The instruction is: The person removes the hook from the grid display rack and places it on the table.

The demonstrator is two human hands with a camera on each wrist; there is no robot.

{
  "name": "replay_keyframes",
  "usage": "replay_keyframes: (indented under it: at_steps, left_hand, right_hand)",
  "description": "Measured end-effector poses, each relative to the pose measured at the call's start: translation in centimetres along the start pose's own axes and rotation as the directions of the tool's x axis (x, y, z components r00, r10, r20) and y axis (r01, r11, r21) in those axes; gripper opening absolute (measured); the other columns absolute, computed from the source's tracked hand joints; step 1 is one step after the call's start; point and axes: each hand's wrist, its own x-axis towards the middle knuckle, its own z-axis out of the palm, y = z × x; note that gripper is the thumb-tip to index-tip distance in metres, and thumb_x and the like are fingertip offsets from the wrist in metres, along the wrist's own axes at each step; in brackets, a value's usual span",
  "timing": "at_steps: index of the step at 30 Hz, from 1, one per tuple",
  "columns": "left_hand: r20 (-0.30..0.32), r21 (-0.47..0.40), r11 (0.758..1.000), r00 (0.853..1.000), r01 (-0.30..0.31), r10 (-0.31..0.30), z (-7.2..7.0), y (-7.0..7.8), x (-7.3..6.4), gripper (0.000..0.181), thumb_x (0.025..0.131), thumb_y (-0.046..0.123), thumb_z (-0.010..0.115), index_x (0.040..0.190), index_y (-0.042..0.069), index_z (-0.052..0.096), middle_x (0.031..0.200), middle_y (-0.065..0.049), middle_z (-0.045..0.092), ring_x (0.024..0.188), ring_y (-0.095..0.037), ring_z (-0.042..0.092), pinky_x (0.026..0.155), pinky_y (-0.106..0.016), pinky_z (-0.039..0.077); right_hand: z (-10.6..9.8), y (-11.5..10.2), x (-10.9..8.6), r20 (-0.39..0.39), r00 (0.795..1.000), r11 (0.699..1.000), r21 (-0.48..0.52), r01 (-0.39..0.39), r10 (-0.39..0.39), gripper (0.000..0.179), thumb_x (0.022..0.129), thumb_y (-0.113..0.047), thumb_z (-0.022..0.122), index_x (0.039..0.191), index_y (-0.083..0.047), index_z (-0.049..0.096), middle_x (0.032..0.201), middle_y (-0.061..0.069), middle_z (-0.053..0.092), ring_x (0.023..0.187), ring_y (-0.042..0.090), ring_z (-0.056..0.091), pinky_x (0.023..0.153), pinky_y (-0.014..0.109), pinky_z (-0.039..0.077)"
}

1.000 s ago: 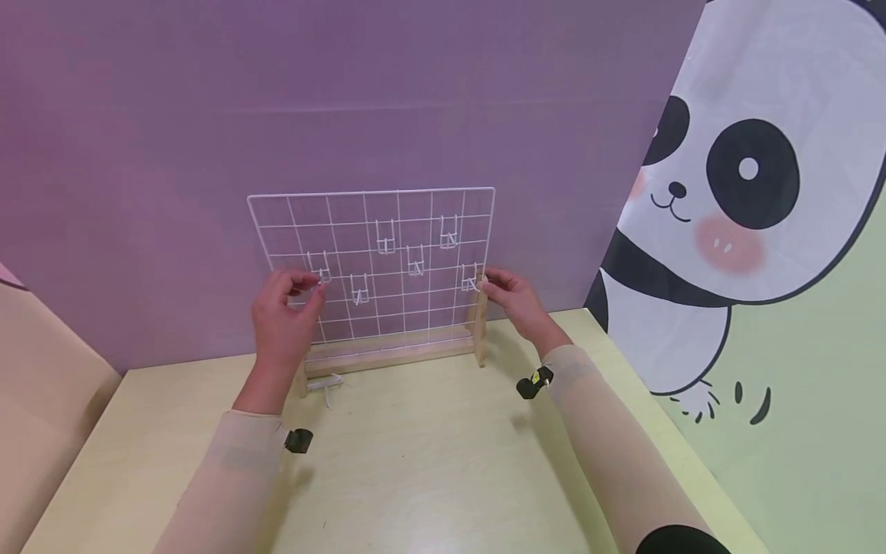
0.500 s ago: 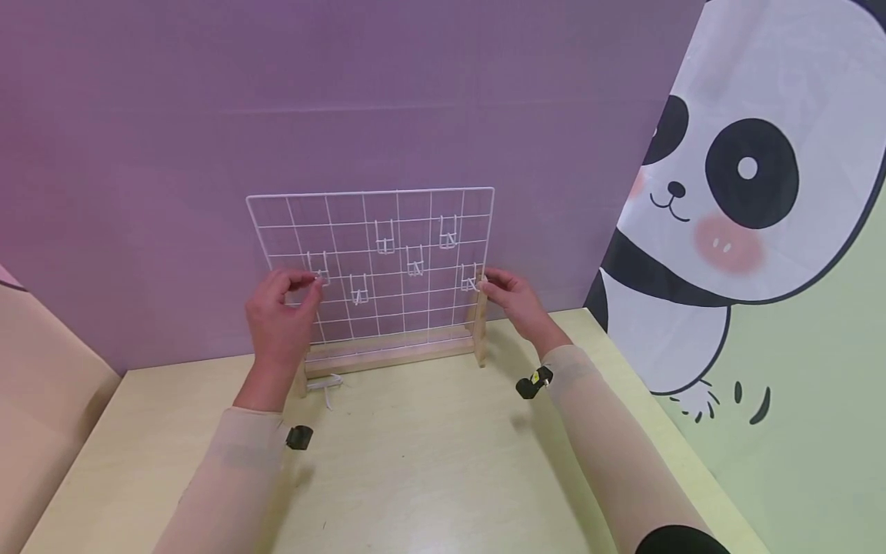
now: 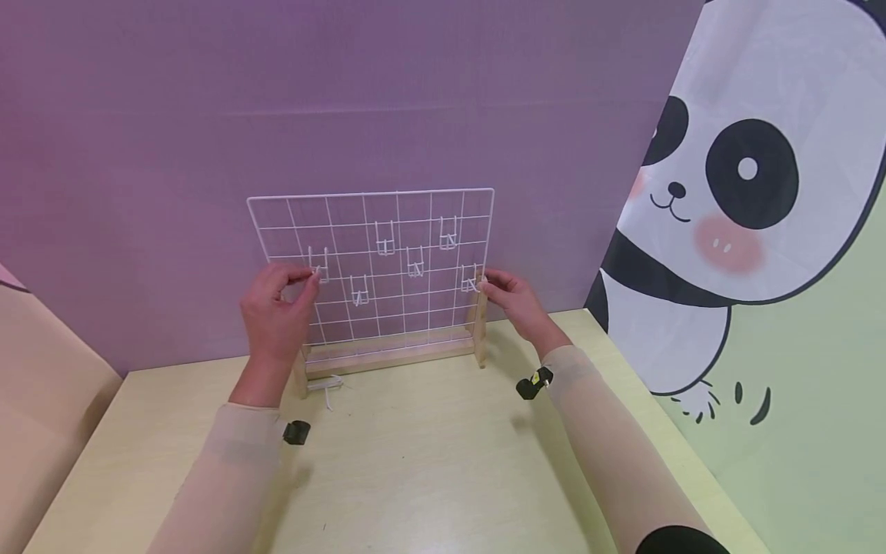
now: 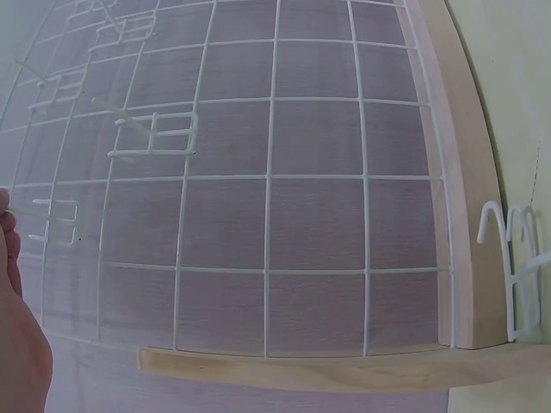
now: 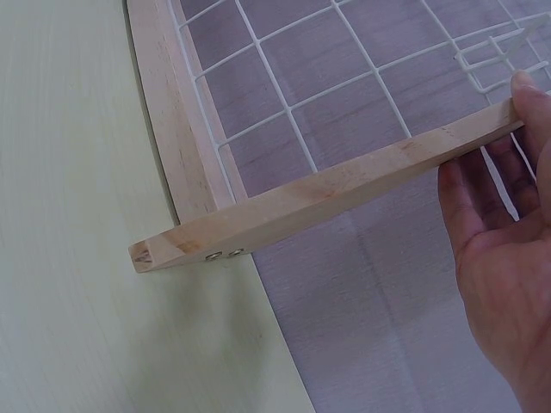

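A white wire grid panel (image 3: 415, 319) stands upright in a wooden stand (image 3: 388, 362). Several white wire hooks hang on it. My left hand (image 3: 273, 323) is at the panel's left side, pinching the prong of the leftmost hook (image 3: 324, 269) between thumb and forefinger; in the left wrist view only part of the hand (image 4: 21, 344) shows at the edge, its tip at that hook (image 4: 62, 222). My right hand (image 3: 519, 304) grips the top of the stand's right upright (image 5: 362, 176), thumb in front and fingers behind, close beside the rightmost hook (image 3: 469, 280).
A loose white wire hook (image 3: 325, 382) lies on the pale wooden table (image 3: 429, 462) by the stand's left foot. Directly behind the panel is a purple backdrop (image 3: 374, 92). A panda picture (image 3: 761, 192) covers the wall at the right.
My left hand has shifted slightly up and to the left, and the leftmost hook sits a little higher. The right hand keeps its grip in place.
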Motion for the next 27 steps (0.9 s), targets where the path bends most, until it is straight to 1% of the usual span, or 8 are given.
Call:
replay_keyframes:
  at_steps: [5, 7, 10, 14, 15, 20, 23, 27]
  left_hand:
    - [-0.013, -0.001, 1.0, 1.0, -0.006, 0.006, -0.2, 0.2, 0.2, 0.009, 0.088, -0.009, 0.087, 0.093, -0.003, 0.082, 0.092, -0.019, 0.079, 0.092, -0.016, 0.069, 0.093, -0.011, 0.05]
    - [-0.023, -0.002, 1.0, 1.0, -0.013, 0.013, -0.3, 0.3, 0.2, 0.01, 0.088, -0.01, 0.087, 0.093, -0.004, 0.082, 0.091, -0.019, 0.078, 0.091, -0.016, 0.069, 0.093, -0.011, 0.051]
    - [-0.026, -0.006, 1.0, 0.999, -0.02, 0.02, -0.4, 0.3, 0.3, 0.011, 0.087, -0.012, 0.087, 0.092, -0.005, 0.081, 0.09, -0.021, 0.078, 0.092, -0.011, 0.069, 0.092, -0.011, 0.051]
    - [-0.013, -0.005, 1.0, 1.0, -0.02, 0.02, -0.7, 0.3, 0.1, 0.012, 0.086, -0.014, 0.086, 0.091, -0.005, 0.08, 0.089, -0.021, 0.077, 0.092, -0.003, 0.065, 0.091, -0.011, 0.05]
    - [-0.009, 0.0, 1.0, 1.0, -0.022, 0.022, -0.8, 0.3, 0.0, 0.012, 0.086, -0.013, 0.086, 0.091, -0.005, 0.08, 0.089, -0.02, 0.077, 0.091, -0.004, 0.065, 0.091, -0.011, 0.05]
    - [0.012, 0.017, 1.0, 1.0, -0.026, 0.026, -1.2, 0.0, -0.4, 0.012, 0.086, -0.012, 0.087, 0.09, -0.003, 0.081, 0.087, -0.018, 0.077, 0.091, 0.001, 0.063, 0.088, -0.009, 0.048]
    - [0.024, 0.012, 1.0, 0.999, -0.029, 0.029, -1.5, 0.0, -0.6, 0.013, 0.085, -0.014, 0.087, 0.09, -0.003, 0.081, 0.087, -0.018, 0.078, 0.09, -0.001, 0.063, 0.088, -0.009, 0.047]
    - [0.044, 0.025, 0.999, 0.998, -0.039, 0.038, -1.9, 0.0, -0.9, 0.013, 0.085, -0.013, 0.087, 0.09, -0.003, 0.081, 0.088, -0.018, 0.078, 0.087, -0.014, 0.067, 0.089, -0.01, 0.046]
  right_hand:
    - [0.0, 0.0, 0.0, 0.0, 1.0, 1.0, -0.002, 0.0, 0.0, 0.039, 0.112, -0.014, 0.067, 0.148, 0.001, 0.066, 0.133, 0.009, 0.073, 0.123, 0.017, 0.067, 0.12, 0.046, 0.05]
    - [0.0, -0.1, -0.1, 0.003, 1.0, 1.0, -0.002, -0.002, 0.002, 0.039, 0.112, -0.014, 0.068, 0.148, 0.001, 0.066, 0.133, 0.009, 0.073, 0.124, 0.018, 0.066, 0.12, 0.046, 0.05]
    - [0.0, -0.2, -0.1, 0.006, 1.0, 1.0, -0.002, -0.002, 0.002, 0.04, 0.112, -0.015, 0.068, 0.149, 0.001, 0.066, 0.134, 0.01, 0.072, 0.125, 0.019, 0.066, 0.12, 0.046, 0.05]
    - [0.0, -0.2, -0.2, 0.005, 1.0, 1.0, -0.004, -0.002, 0.002, 0.04, 0.112, -0.015, 0.068, 0.149, 0.0, 0.066, 0.135, 0.011, 0.072, 0.126, 0.021, 0.066, 0.12, 0.046, 0.049]
    - [0.0, -0.2, -0.2, 0.004, 1.0, 1.0, -0.006, -0.002, 0.002, 0.039, 0.112, -0.015, 0.068, 0.149, 0.0, 0.066, 0.136, 0.011, 0.072, 0.127, 0.021, 0.066, 0.12, 0.046, 0.049]
    - [0.0, -0.2, -0.2, 0.005, 1.0, 1.0, -0.007, -0.003, 0.003, 0.04, 0.112, -0.015, 0.068, 0.149, 0.0, 0.066, 0.137, 0.013, 0.072, 0.128, 0.023, 0.065, 0.121, 0.046, 0.049]
    - [0.0, -0.2, -0.1, 0.008, 1.0, 1.0, -0.009, -0.004, 0.004, 0.039, 0.112, -0.015, 0.068, 0.148, 0.0, 0.066, 0.136, 0.012, 0.072, 0.128, 0.022, 0.065, 0.12, 0.046, 0.049]
    - [-0.1, -0.3, -0.2, 0.012, 1.0, 1.0, -0.006, -0.003, 0.003, 0.039, 0.112, -0.016, 0.068, 0.148, 0.0, 0.067, 0.134, 0.01, 0.073, 0.127, 0.021, 0.066, 0.121, 0.046, 0.049]
